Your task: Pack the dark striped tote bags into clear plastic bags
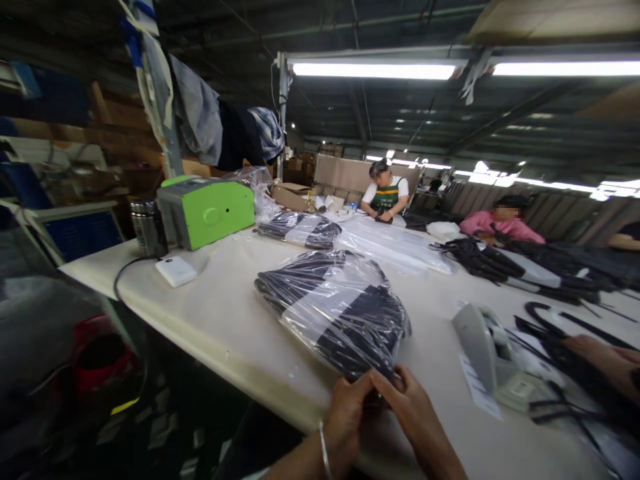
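Observation:
A clear plastic bag of black folded items (334, 312) lies on the cream table (215, 313) in front of me. My left hand (347, 417), with a thin bangle on the wrist, and my right hand (410, 407) meet at the bag's near end. Both hands pinch that end with fingers curled together. What lies between the fingertips beyond the plastic is hidden.
A grey tape dispenser (487, 350) stands right of the bag. Another person's hand (607, 363) rests on black handled items at the right. A second bagged bundle (300, 230), a green machine (207, 210), a metal flask (147, 230) and a white box (176, 271) sit farther back. Two people sit at the far end.

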A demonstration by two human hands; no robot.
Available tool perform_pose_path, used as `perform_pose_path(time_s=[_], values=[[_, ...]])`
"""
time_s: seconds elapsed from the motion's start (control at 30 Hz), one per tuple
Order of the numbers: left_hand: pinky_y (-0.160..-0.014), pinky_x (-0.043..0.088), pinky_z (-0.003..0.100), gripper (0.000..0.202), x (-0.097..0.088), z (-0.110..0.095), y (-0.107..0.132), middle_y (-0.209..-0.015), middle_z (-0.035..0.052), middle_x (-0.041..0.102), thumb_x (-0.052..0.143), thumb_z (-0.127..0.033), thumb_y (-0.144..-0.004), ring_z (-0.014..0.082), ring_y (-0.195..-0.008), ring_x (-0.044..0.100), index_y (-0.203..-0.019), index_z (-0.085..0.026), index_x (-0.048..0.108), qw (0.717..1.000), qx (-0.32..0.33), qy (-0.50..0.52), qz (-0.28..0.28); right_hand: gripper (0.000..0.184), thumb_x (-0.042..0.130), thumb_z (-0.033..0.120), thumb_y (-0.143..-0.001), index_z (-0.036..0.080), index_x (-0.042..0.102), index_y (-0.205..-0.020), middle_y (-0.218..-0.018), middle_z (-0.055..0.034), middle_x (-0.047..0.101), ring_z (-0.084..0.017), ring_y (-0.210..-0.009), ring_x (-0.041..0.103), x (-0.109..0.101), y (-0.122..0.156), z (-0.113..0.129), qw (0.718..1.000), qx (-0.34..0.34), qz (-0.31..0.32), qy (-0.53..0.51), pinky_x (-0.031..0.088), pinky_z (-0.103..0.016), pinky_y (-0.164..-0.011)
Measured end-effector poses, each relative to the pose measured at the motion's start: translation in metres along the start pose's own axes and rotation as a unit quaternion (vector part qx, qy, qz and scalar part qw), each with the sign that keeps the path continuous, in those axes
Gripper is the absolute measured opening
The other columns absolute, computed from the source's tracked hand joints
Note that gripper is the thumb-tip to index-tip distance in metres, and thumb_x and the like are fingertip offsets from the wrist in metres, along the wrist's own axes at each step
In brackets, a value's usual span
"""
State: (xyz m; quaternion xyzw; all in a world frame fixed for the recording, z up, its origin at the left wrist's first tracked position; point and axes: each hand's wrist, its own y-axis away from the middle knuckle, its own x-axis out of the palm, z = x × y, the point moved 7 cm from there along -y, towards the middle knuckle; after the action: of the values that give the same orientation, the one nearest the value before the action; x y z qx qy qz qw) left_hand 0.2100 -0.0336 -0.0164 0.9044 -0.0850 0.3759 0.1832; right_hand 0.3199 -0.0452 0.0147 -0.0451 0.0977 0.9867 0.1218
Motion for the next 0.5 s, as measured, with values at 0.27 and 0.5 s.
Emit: perform_pose_path(time_s=[0.27, 0.5], values=[[-0.068, 0.044, 0.032, 0.033, 0.012, -0.013, 0.035, -0.08, 0.0071, 0.071, 0.076, -0.049, -0.07, 0.0189, -0.065, 0.061, -0.084, -0.02, 0.075, 0.926, -0.095, -0.275, 0.24, 0.069, 0.063, 0.069, -0.06, 0.019, 0.065, -0.108, -0.069, -0.0072, 0.074, -0.032, -0.062, 0.07, -0.092, -0.021, -0.044, 0.991, 0.011, -0.037, 0.13, 0.054, -0.041, -0.058], [-0.106, 0.03, 0.037, 0.025, 0.022, -0.218, -0.015, -0.115, 0.0133, 0.069, 0.065, -0.034, -0.084, 0.0304, -0.115, 0.056, -0.105, -0.022, 0.073, 0.746, 0.373, -0.546, 0.082, 0.094, 0.042, 0.066, -0.08, 0.001, 0.032, -0.147, -0.151, -0.0245, 0.037, -0.037, -0.141, 0.034, -0.073, -0.022, 0.061, 0.854, -0.175, -0.213, 0.442, 0.025, -0.052, -0.117]])
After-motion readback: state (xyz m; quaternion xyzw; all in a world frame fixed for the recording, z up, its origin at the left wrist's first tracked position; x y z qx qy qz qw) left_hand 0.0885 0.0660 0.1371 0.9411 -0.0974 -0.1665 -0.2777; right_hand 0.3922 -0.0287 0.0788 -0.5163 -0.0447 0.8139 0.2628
